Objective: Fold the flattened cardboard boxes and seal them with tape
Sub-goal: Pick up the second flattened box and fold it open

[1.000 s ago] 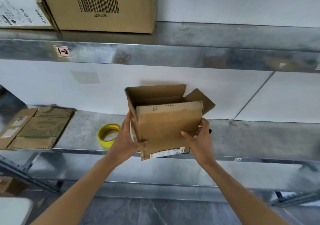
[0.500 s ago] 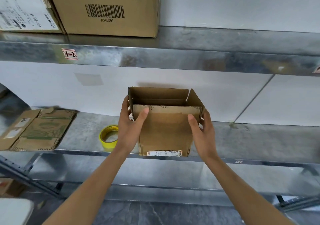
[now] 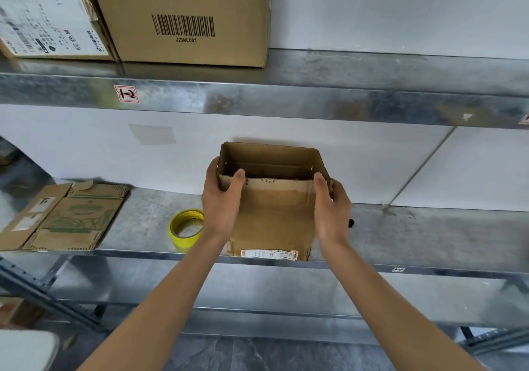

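Head view: cardboard box (image 3: pixel 274 216) stands open-mouthed on the shelf (image 3: pixel 429 233), long axis 9 to 3; left hand (image 3: pixel 221 204) and right hand (image 3: pixel 332 213) clasp its end walls, fingers curled round them; tape roll (image 3: pixel 186 229) at 9 o'clock, just beside the left hand

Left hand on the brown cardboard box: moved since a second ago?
Yes: the left hand climbed up the brown cardboard box, away from the yellow tape roll.

Barcoded carton (image 3: pixel 183 18) (upper metal shelf (image 3: pixel 315 104))
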